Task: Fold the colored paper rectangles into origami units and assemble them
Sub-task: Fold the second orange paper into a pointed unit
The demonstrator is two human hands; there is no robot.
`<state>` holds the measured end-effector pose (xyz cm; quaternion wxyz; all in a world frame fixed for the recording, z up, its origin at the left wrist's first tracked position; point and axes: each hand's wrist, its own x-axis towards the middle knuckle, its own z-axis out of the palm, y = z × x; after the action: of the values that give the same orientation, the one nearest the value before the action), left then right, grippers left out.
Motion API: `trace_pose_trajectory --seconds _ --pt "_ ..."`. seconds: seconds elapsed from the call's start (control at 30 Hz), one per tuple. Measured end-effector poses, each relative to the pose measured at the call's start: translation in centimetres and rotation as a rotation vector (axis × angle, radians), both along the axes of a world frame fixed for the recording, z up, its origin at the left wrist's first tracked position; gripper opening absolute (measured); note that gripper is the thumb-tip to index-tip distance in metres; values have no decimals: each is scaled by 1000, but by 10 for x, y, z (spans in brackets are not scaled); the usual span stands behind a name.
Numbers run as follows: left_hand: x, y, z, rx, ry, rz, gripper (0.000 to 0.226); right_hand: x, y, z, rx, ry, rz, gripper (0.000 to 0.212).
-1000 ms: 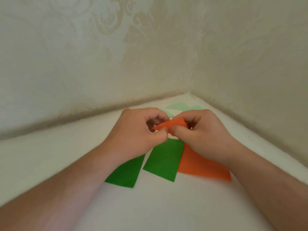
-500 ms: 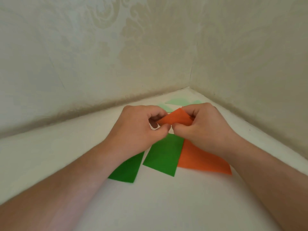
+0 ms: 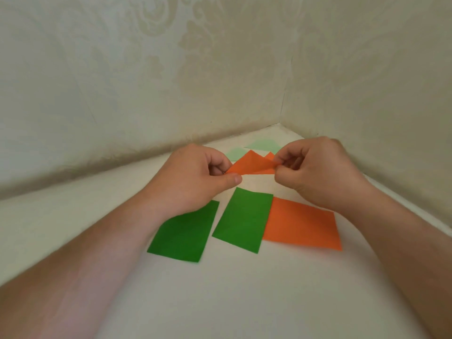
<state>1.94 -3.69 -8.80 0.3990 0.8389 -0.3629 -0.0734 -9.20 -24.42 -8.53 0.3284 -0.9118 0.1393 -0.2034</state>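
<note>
We hold an orange paper (image 3: 252,165), partly folded into a triangular shape, above the table (image 3: 244,302) between both hands. Our left hand (image 3: 193,179) pinches its left corner; our right hand (image 3: 318,172) pinches its right end. We judge this unit to be mid-fold, not finished. Flat on the table lie two green rectangles (image 3: 183,236) (image 3: 243,220) and one orange rectangle (image 3: 302,222), all unfolded. Beyond the hands, pale green pieces (image 3: 263,144) lie near the corner; whether they are finished units we cannot tell. Most folding, and apparently all the assembly, remains.
</note>
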Motion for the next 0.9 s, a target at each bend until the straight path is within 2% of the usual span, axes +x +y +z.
trace_pose_trajectory --seconds 0.23,0.4,0.5,0.57,0.73,0.87,0.9 --pt "8 1 -3 40 -31 65 12 4 -6 -5 104 57 51 19" --pt "13 3 -6 32 -51 114 15 3 -11 -6 142 92 72 13" --pt "16 4 -8 60 -82 126 19 5 -14 -9 174 81 7 13" --pt "16 4 -7 49 -66 122 16 4 -12 -7 198 52 -15 13" --pt "9 -2 -7 67 -38 30 10 5 5 -6 267 -51 136 33" --pt "2 -5 -9 135 -30 -34 8 8 11 -8 283 -139 203 13" --pt "1 -5 -9 144 -35 -48 6 9 11 -8 269 -164 185 16"
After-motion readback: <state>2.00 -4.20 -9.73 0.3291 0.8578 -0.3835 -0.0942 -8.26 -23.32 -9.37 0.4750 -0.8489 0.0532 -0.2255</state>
